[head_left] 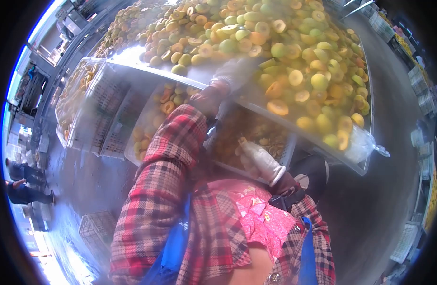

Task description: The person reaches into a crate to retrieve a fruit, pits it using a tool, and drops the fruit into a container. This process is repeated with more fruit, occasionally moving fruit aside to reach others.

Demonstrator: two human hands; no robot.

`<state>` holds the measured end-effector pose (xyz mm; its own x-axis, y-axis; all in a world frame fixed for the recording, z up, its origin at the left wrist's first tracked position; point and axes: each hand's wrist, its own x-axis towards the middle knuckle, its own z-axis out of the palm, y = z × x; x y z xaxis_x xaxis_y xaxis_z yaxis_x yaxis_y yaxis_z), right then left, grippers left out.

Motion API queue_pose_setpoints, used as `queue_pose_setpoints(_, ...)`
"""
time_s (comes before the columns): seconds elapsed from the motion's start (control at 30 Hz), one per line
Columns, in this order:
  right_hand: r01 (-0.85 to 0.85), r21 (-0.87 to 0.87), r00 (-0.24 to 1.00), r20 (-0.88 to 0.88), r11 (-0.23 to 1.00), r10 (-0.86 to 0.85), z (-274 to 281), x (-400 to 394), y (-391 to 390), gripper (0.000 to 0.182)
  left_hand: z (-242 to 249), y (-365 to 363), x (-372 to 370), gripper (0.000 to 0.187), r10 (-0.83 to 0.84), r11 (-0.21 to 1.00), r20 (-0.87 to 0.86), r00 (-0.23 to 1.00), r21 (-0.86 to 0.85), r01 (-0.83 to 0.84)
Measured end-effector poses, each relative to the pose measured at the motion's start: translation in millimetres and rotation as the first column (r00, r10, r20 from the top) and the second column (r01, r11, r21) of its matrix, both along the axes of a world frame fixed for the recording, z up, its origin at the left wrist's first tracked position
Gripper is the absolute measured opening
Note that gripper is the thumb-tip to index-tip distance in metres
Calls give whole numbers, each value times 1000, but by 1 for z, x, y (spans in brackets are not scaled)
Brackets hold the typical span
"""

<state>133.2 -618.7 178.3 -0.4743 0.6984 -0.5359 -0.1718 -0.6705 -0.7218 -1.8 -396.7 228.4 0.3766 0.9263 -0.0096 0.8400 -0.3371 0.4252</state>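
My left hand (233, 75), in a pale glove, reaches over the near edge of a metal-rimmed table (156, 72) to the heap of halved yellow-green fruit (294, 52), which looks like peaches. Haze and motion smear its fingers. Lower down, my right hand (258, 159) wears a white glove and hangs over a crate (288, 151) of brownish-orange fruit pieces. Its fingers are curled in, with an orange-brown tip showing at the end; what they hold, I cannot tell.
White plastic crates (97, 114) stand left of the table, some with fruit halves. A clear plastic bag (363, 145) lies at the table's right corner. Another crate (97, 230) is on the wet floor. Two people (28, 183) are at far left; stacked crates (422, 97) line the right side.
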Motion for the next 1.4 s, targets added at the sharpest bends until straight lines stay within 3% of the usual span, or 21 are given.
queue_pose_setpoints(0.23,163,169,984,42,972,-172,-21,2,2,41,6,-1,-3,55,-57,998,-153,987,-39,52)
queue_pose_setpoints(0.3,180,213,977,71,961,-199,-24,7,6,40,-37,21,-12,51,-27,982,516,856,-145,119)
queue_pose_setpoints(0.33,198,264,961,139,944,-241,-15,9,6,39,-36,17,-10,46,269,917,734,624,-393,66)
queue_pose_setpoints(0.37,212,316,937,203,925,-284,-9,11,7,39,-49,17,-13,46,268,919,733,625,-390,64)
queue_pose_setpoints(0.43,221,367,923,221,904,-315,-6,12,10,37,-69,9,-18,45,-149,960,890,431,25,279)
queue_pose_setpoints(0.57,267,466,915,152,844,-374,-9,15,23,34,-68,-45,-6,42,-113,978,915,388,33,208)
queue_pose_setpoints(0.6,266,472,916,147,840,-373,-8,15,24,34,-60,-60,-2,39,-78,995,779,622,25,94)
queue_pose_setpoints(0.63,266,480,917,143,836,-374,-5,16,26,34,-52,-74,4,39,-76,995,781,620,21,96)
queue_pose_setpoints(0.67,262,478,915,152,838,-373,-1,16,26,33,-47,-86,9,38,250,923,960,125,-275,267)
queue_pose_setpoints(0.7,262,475,914,157,840,-374,-1,17,27,33,-47,-92,14,38,613,743,723,-318,-390,544)
queue_pose_setpoints(0.73,259,503,909,162,825,-385,-2,18,29,33,-74,-90,16,36,111,972,984,137,-136,190)
queue_pose_setpoints(0.77,257,528,903,167,809,-396,-2,19,31,33,-75,-94,18,36,113,972,984,135,-137,191)
queue_pose_setpoints(0.83,251,538,896,185,805,-403,2,19,32,33,-78,-101,22,35,494,827,829,-260,-357,434)
queue_pose_setpoints(0.87,246,531,889,210,811,-407,3,20,33,34,-86,-102,25,32,323,906,942,-95,-278,319)
queue_pose_setpoints(0.9,241,525,881,235,816,-411,4,21,33,34,-89,-101,26,32,323,906,942,-96,-278,320)
queue_pose_setpoints(1.0,234,533,880,239,813,-410,4,21,33,36,-88,-102,30,31,641,729,692,-332,-414,545)
queue_pose_setpoints(1.07,230,536,880,242,812,-409,5,21,32,36,-86,-104,35,31,275,930,961,8,-268,251)
queue_pose_setpoints(1.2,159,522,827,394,838,-402,26,15,24,48,-70,-111,32,28,403,850,911,-85,-339,402)
queue_pose_setpoints(1.27,112,460,792,494,881,-359,27,14,23,61,-66,-112,34,35,646,734,715,-268,-484,477)
queue_pose_setpoints(1.33,215,478,870,302,852,-389,11,14,25,38,-70,-118,38,35,569,801,781,-257,-455,390)
queue_pose_setpoints(1.4,214,477,885,275,853,-376,8,15,24,38,-74,-122,38,35,487,859,841,-236,-413,301)
